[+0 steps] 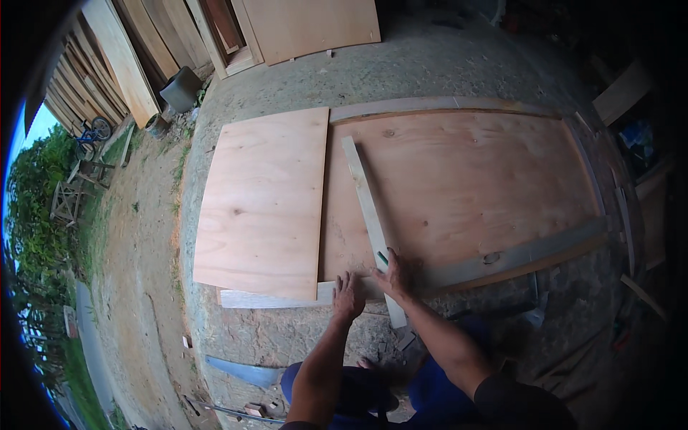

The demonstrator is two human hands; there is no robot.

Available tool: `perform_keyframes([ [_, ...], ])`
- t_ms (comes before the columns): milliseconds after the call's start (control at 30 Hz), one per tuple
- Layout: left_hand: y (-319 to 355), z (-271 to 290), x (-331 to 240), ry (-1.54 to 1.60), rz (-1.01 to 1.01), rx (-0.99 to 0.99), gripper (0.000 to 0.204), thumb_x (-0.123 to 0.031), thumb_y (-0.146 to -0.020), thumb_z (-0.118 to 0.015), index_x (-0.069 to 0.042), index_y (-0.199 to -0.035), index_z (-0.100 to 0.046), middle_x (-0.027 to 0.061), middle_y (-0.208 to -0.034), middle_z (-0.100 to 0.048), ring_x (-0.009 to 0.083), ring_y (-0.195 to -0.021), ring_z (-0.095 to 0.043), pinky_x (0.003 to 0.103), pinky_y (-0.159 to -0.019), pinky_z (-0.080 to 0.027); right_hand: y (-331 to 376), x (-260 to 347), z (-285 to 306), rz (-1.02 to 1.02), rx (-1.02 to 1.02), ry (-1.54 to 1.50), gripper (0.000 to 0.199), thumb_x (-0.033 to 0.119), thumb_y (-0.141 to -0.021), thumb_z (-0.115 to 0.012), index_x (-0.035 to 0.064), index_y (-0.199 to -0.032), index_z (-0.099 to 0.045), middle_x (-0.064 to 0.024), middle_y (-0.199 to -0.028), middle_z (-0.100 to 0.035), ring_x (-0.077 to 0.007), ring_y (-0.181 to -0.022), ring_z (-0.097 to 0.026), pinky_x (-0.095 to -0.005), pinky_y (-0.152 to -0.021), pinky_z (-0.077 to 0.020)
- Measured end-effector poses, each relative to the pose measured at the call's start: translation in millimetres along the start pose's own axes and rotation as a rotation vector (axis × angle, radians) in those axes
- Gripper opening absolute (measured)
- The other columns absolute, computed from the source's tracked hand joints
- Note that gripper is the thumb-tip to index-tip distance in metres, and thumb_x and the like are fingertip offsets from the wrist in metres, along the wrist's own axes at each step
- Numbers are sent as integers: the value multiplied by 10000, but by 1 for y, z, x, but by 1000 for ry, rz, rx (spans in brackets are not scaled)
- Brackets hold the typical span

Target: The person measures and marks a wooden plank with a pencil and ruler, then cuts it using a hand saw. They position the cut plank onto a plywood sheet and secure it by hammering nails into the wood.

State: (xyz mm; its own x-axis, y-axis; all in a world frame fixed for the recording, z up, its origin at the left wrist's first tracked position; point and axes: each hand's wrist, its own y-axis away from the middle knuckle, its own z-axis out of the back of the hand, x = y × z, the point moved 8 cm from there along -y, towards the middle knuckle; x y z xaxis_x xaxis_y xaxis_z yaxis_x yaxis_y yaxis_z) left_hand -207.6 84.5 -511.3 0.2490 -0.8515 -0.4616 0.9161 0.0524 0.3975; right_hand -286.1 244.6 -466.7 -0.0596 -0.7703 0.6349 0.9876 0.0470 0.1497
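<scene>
A wooden frame with a plywood panel (459, 179) set inside it lies flat on the ground before me. A separate, paler plywood sheet (265, 201) covers its left end. One loose wooden strip (367, 197) rests slantwise across the panel, its near end sticking out past the frame's near rail (502, 256). My right hand (394, 278) lies on the strip near that rail, with a slim green pencil (383, 257) between its fingers. Close to the sheet's near right corner, my left hand (349, 295) touches the rail with fingers outstretched, holding nothing.
A bluish saw blade (244, 371) lies on the ground left of my legs. Boards (122, 64) lean at the far left beside a grey plastic container (181, 89). Another plywood panel (312, 29) stands at the back. Wood offcuts (643, 297) are scattered along the right.
</scene>
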Motion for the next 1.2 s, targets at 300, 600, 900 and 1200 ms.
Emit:
perform_keyframes([
  [300, -29, -25, -3, -52, 54, -1, 878, -530, -926, -534, -80, -1575, -151, 223, -1645, -78, 485, -1502, -51, 674, -1155, -134, -24, -53, -71, 97, -38, -49, 791, 453, -810, -710, -33, -1363, -420, -306, -1232, -559, -445, -1157, -547, -511, -977, -438],
  [600, -36, -37, 13, 40, 169, 60, 795, -612, -940, -424, -204, -1583, -197, 173, -1665, -41, 454, -1511, 87, 665, -1154, 48, -30, -17, -48, 121, -51, -58, 767, 354, -784, -713, -37, -1382, -432, -308, -1226, -584, -451, -1114, -590, -484, -969, -474],
  [900, -35, -43, 14, 174, 117, 19, 674, -610, -1007, -264, -272, -1586, -206, 149, -1671, -23, 450, -1504, 134, 666, -1126, 114, -55, -18, -63, 243, -282, -66, 738, 359, -810, -693, -35, -1381, -440, -290, -1167, -620, -441, -1044, -626, -484, -898, -513],
  [1200, -23, -34, 17, 223, 214, 53, 673, -620, -1016, -147, -266, -1575, -270, 131, -1673, -29, 392, -1520, 128, 594, -1158, 131, -73, 12, -82, 177, -154, -196, 700, 347, -824, -688, -49, -1360, -474, -304, -1233, -582, -452, -1107, -595, -486, -953, -487],
])
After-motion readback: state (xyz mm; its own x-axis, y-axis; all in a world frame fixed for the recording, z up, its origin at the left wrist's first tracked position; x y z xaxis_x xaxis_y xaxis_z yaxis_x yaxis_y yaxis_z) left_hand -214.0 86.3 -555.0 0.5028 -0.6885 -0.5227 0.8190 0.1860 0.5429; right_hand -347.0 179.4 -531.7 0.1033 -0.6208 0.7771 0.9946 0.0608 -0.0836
